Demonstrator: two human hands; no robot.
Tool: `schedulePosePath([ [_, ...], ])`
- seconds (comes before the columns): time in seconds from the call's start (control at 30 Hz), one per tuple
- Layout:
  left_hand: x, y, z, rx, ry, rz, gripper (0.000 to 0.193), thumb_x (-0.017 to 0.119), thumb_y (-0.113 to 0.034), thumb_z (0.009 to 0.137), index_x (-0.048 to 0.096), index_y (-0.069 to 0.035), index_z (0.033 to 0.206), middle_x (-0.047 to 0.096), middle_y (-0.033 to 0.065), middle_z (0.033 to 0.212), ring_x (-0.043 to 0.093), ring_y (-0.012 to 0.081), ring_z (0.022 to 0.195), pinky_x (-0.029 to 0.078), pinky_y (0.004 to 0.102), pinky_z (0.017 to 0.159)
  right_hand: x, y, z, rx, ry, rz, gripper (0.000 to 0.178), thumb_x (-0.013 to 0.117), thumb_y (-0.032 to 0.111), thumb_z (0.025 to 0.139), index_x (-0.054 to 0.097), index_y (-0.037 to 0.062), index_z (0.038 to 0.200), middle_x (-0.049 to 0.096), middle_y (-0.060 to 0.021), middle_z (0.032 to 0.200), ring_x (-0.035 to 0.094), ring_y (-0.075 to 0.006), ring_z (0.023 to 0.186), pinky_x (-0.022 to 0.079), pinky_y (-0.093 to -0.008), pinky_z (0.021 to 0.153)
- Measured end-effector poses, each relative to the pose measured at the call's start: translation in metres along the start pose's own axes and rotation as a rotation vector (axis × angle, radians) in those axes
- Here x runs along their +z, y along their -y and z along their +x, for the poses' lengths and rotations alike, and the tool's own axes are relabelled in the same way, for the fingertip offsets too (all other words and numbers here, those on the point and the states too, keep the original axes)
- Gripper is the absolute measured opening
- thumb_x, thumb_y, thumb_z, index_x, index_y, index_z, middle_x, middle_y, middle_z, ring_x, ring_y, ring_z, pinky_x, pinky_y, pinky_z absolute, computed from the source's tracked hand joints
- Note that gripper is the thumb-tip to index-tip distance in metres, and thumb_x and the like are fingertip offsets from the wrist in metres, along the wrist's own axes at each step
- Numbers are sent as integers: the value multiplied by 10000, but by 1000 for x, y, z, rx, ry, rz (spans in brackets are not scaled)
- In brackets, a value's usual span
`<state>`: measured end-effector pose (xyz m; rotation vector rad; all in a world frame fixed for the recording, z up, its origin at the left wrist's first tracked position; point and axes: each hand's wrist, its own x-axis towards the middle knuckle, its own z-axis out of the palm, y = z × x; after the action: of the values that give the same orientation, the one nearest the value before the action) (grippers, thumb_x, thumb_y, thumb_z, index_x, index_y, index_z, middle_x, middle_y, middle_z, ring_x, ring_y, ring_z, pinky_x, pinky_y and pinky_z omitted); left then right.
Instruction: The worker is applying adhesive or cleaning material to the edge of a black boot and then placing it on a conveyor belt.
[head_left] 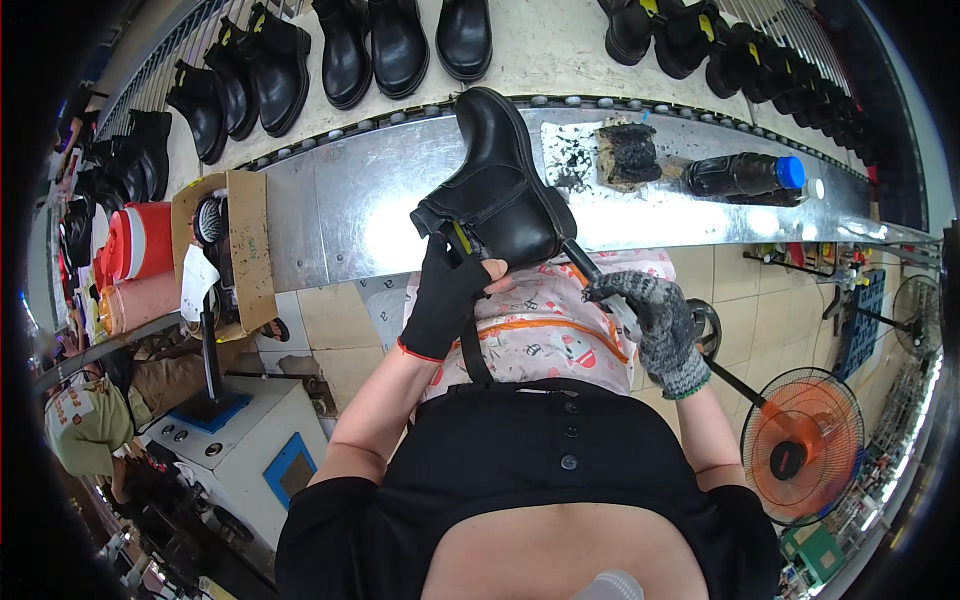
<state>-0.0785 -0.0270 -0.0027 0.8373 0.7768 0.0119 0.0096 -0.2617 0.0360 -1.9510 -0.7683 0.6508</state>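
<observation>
A black leather ankle boot point(500, 195) lies tilted at the near edge of the metal ledge, toe pointing away from me. My left hand point(450, 300), in a black glove with bare fingertips showing, is closed on the boot's upper by its opening, where a strip of yellow lining shows. My right hand point(655, 325), in a grey knitted glove, is wrapped round a slim dark-tipped tool point(580, 262). Its tip meets the boot near the heel; I cannot make out its exact kind. A blackened sponge-like block point(628, 155) rests beside a black-stained white sheet point(568, 165) right of the boot.
Beyond the metal ledge point(345, 200), black boots point(398, 50) stand in rows on a pale conveyor. A blue-capped bottle of dark liquid point(735, 175) lies at right. Left are a cardboard box point(250, 250) with a brush and a red jug point(140, 245). A fan point(800, 445) stands near my right arm.
</observation>
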Motion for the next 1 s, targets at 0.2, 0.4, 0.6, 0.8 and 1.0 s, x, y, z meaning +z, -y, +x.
schedulePosePath([
  [0.2,2,-5,6,-52,19,-127,504,670,31,724,419,-28,1157,565,103,978,624,201,831,583,376,731,5,5,-13,-7,-76,-17,504,366,452,914,656,45,979,675,-136,954,641,-319,893,490,-387,816],
  [0.4,-2,-8,9,-61,54,-3,369,610,-123,802,521,12,1134,645,143,981,667,212,816,536,231,622,8,2,-18,1,-89,-25,582,360,515,897,650,17,979,668,-142,967,634,-316,918,483,-398,829],
  [0.6,1,-20,9,-30,139,-243,442,609,2,776,452,-5,1190,590,156,1050,655,270,872,583,326,767,14,-11,-32,301,-205,567,498,493,424,888,579,-18,1100,636,-176,1012,640,-231,865,524,-305,690],
  [0.8,5,-32,31,-29,203,-157,521,639,-25,756,432,-26,1234,584,140,1089,646,260,908,578,302,751,9,-30,4,287,-494,940,638,612,37,832,321,152,1387,533,-78,825,539,-107,522,471,-229,418],
  [1.0,38,-72,131,45,391,129,382,627,-81,806,513,18,1158,606,116,1028,639,220,852,565,291,728,41,-94,28,510,-555,432,432,602,233,897,456,22,1244,594,-23,770,538,-57,575,450,-214,480],
])
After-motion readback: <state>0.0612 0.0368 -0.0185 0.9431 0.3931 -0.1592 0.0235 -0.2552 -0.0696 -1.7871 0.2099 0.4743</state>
